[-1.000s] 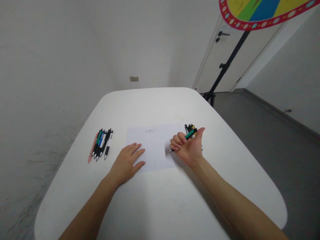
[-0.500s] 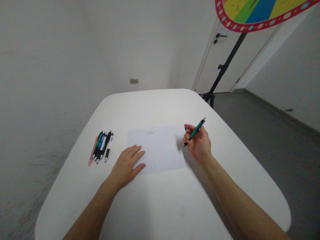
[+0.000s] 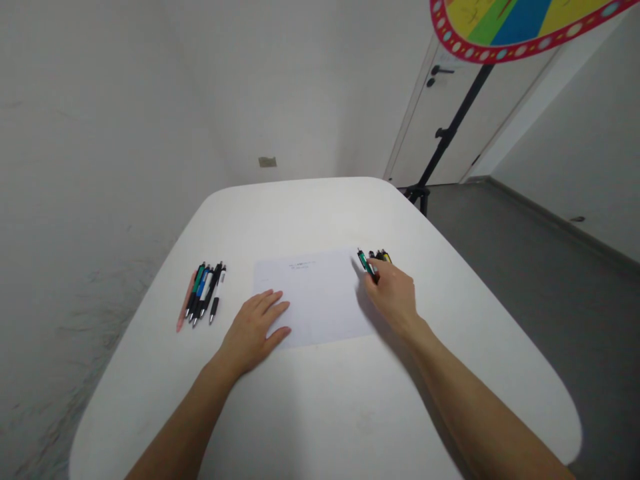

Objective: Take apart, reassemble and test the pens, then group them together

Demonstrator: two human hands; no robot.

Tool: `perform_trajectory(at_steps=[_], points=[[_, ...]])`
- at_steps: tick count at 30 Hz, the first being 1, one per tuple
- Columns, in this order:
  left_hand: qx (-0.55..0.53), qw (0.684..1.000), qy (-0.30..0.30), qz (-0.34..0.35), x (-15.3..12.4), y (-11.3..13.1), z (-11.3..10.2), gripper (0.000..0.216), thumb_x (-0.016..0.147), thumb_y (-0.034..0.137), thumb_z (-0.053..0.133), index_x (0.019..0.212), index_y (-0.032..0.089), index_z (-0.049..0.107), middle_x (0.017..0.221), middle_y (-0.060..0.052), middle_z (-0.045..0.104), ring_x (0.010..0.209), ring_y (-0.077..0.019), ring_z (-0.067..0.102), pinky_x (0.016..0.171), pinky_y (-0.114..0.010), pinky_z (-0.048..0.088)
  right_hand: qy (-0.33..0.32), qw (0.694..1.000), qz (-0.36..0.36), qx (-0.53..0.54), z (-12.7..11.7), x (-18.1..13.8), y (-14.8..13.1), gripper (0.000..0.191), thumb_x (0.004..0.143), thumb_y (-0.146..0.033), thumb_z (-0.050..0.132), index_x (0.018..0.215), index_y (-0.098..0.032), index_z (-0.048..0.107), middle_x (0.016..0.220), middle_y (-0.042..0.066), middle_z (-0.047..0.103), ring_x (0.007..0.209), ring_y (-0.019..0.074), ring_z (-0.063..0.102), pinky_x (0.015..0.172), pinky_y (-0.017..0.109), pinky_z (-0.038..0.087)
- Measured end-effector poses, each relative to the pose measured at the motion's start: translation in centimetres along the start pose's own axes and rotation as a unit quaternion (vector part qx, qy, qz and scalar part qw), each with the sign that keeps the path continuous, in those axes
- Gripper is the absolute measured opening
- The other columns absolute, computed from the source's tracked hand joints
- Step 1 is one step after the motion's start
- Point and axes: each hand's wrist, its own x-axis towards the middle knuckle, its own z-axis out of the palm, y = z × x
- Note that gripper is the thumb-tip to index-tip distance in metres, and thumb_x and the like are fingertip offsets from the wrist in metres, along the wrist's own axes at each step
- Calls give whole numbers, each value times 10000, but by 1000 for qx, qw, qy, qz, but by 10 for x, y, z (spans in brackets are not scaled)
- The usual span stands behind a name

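Observation:
A white sheet of paper (image 3: 320, 300) lies on the table, with a few small dark marks near its top edge. My left hand (image 3: 256, 330) rests flat on the sheet's left side, fingers spread. In my right hand (image 3: 393, 293) is a green and black pen (image 3: 367, 264), held over the paper's right edge with its upper end pointing up and left. Just beyond that hand, the ends of several pens (image 3: 385, 255) show; the hand hides the rest of them.
Several more pens (image 3: 205, 293), black, blue, white, green and pink, lie side by side on the white table (image 3: 320, 407) at the left. Past the table's far right stand a black tripod pole (image 3: 455, 123) and a colourful wheel (image 3: 525, 30).
My right hand has turned over, palm down, and the pen's top now points left instead of right. Pen ends beyond this hand have come into view. My left hand has stayed put.

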Motion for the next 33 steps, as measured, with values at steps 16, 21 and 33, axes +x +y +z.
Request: perform_trajectory(at_steps=[16, 21, 33], points=[[-10, 1000, 1, -2, 0, 1, -2, 398, 913, 390, 559, 1265, 211, 604, 1369, -132, 588, 1285, -305, 520, 1063, -534, 445, -68, 978, -11, -197, -3, -2, -9, 292, 923, -210, 444, 1110, -140, 656, 1066, 162, 673, 750, 231, 665, 589, 320, 445], [-34, 999, 25, -15, 2, 1, -6, 325, 916, 356, 553, 1198, 214, 633, 1256, -111, 658, 1179, -264, 591, 1005, -471, 483, -56, 980, -2, -190, -3, -4, -11, 278, 935, -298, 462, 1048, -168, 681, 1051, 139, 667, 725, 222, 656, 561, 310, 413], [307, 892, 36, -331, -4, -20, -46, 337, 914, 396, 450, 931, 127, 651, 945, -166, 693, 905, -338, 615, 714, -422, 423, -38, 990, -71, -116, 1, -12, -19, 303, 932, -361, 478, 1025, -192, 711, 1053, 103, 697, 776, 210, 638, 599, 300, 373]])
